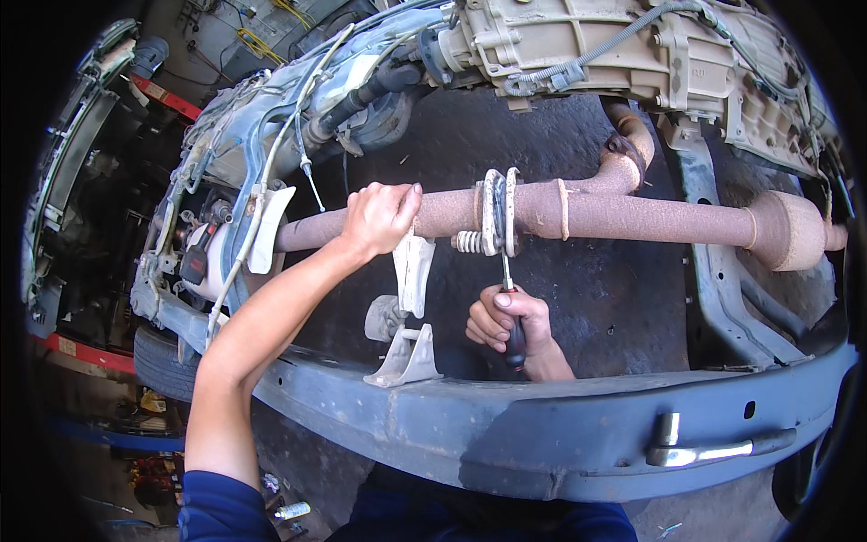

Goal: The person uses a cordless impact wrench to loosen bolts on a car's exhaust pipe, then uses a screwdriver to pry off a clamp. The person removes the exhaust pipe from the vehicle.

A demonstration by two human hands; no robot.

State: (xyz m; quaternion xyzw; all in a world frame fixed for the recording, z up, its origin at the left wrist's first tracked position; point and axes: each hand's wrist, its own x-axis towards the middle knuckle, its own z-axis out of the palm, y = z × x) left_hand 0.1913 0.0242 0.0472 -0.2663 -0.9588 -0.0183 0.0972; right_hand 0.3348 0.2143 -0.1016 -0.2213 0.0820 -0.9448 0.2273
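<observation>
A rusty exhaust pipe [623, 215] runs across the vehicle frame. My left hand [381, 217] is closed round the top of the pipe, above a pale metal bracket [413, 275]. To its right two flanges [499, 210] face each other, a dark gap between them, with a bolt spring [469, 242] at their lower left. Below the joint, my right hand [517, 323] grips a screwdriver [516, 349] by its dark handle. The screwdriver points upward, its shaft reaching the lower end of the flange gap; the tip is hidden there.
A grey frame rail [361, 411] curves across the front, bearing a ratchet with a socket [700, 449] at the right. A mount bracket [403, 357] rises from the rail. The gearbox casing [623, 54] lies beyond the pipe. A crossmember [722, 244] stands right. A spray can [292, 511] lies on the floor.
</observation>
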